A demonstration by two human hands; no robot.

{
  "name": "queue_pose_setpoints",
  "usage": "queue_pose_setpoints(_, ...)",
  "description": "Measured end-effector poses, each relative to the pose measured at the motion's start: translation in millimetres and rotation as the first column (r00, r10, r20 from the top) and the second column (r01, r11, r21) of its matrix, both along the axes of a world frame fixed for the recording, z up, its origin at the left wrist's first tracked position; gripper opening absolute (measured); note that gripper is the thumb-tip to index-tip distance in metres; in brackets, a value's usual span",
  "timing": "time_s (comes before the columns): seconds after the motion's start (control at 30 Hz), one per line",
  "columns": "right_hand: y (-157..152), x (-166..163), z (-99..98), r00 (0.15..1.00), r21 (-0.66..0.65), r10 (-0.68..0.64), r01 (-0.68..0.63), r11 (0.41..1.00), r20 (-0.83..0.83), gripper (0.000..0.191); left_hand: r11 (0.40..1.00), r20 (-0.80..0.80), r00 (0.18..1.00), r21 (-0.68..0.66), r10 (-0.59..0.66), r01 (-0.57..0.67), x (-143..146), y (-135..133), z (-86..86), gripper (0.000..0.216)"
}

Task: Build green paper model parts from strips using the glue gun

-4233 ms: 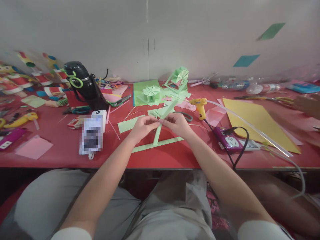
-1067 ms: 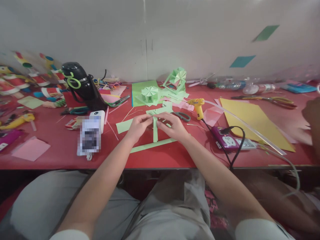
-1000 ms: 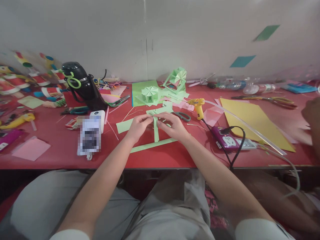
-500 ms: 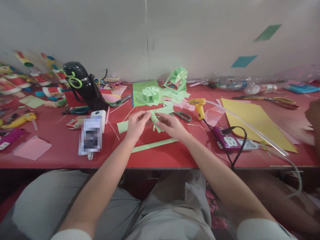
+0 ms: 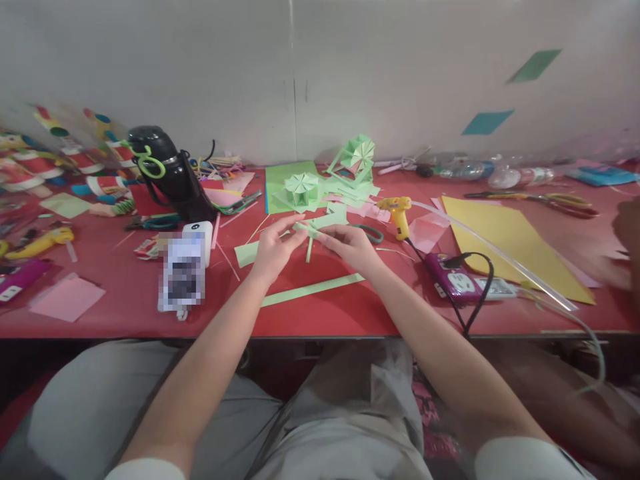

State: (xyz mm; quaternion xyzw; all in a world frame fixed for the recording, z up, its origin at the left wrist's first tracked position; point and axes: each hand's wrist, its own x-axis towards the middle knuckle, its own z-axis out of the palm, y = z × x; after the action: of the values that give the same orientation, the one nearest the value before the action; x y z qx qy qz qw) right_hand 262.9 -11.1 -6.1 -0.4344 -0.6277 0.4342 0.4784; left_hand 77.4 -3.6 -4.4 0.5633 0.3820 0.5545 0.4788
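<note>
My left hand (image 5: 274, 248) and my right hand (image 5: 353, 247) meet over the middle of the red table. Thumbs and fingertips of both pinch a small folded piece of light green paper (image 5: 312, 229) from its two sides. Below it a narrow green stub (image 5: 309, 252) points down; whether it is joined to the folded paper I cannot tell. In front of my hands lies a long green paper strip (image 5: 315, 289). Grey-handled scissors (image 5: 373, 234) are partly hidden behind my right hand. Farther back stand a pleated green paper drum (image 5: 302, 191) and a green paper wheel on a frame (image 5: 361, 155).
A yellow glue gun (image 5: 399, 217) stands right of my hands, its cable near a purple power strip (image 5: 456, 279). Yellow paper (image 5: 510, 243) lies beyond. At left are a phone (image 5: 184, 270) and a black flask (image 5: 167, 173). Another person's hand (image 5: 629, 233) shows far right.
The folded green paper has been turned between my fingers; its fanned layers pointed down and right before, and now it lies flatter across my fingertips. My right hand has shifted slightly.
</note>
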Motion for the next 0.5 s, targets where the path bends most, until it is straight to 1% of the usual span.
queue_pose_setpoints(0.1,-2.7,0.7,5.2,0.999,-0.008,-0.030,0.029,1.000,-0.041,0.047,1.000,-0.024,1.000,-0.006,-0.016,0.016,-0.8,0.3,-1.7,0.037)
queue_pose_setpoints(0.27,-4.8,2.7,8.6,0.998,0.021,-0.006,0.007,1.000,-0.067,0.049,0.995,0.066,0.998,-0.103,-0.008,0.014,-0.6,1.5,-4.0,0.045)
queue_pose_setpoints(0.37,-4.7,2.3,6.8,0.996,0.039,0.014,-0.011,0.999,-0.088,0.048,0.991,0.120,0.992,-0.132,0.033,-0.017,-0.1,4.0,-5.2,0.047)
queue_pose_setpoints(0.43,-4.5,1.6,5.1,0.997,0.065,0.018,-0.013,0.998,-0.069,0.045,0.990,0.156,0.986,-0.139,0.054,-0.033,0.1,5.8,-6.0,0.045)
queue_pose_setpoints(0.5,-3.9,1.4,3.1,1.000,0.116,-0.007,0.008,0.993,-0.011,0.038,0.989,0.177,0.983,-0.146,0.041,-0.015,0.3,6.4,-6.1,0.041)
